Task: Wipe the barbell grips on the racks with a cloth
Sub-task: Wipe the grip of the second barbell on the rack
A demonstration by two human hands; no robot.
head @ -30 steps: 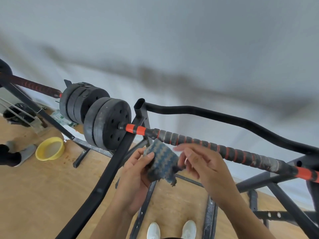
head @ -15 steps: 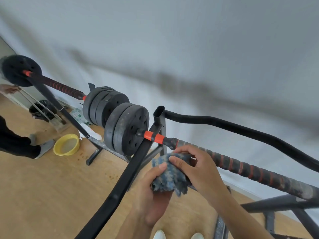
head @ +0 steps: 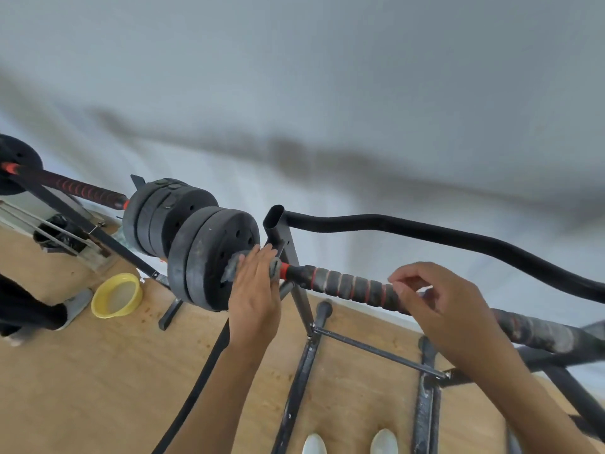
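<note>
Pressing cloth (head: pixel 230 269) against the barbell (head: pixel 347 285), left hand (head: pixel 257 296) lies flat; right hand (head: pixel 448 309) loosely curled, empty.

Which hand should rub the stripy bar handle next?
Left. The left hand presses the cloth beside the weight plate, right at the striped grip's end. The right hand holds no cloth.

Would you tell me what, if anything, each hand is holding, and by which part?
The left hand presses the cloth, covering its middle, against the barbell beside the plates; the right hand holds nothing.
</note>
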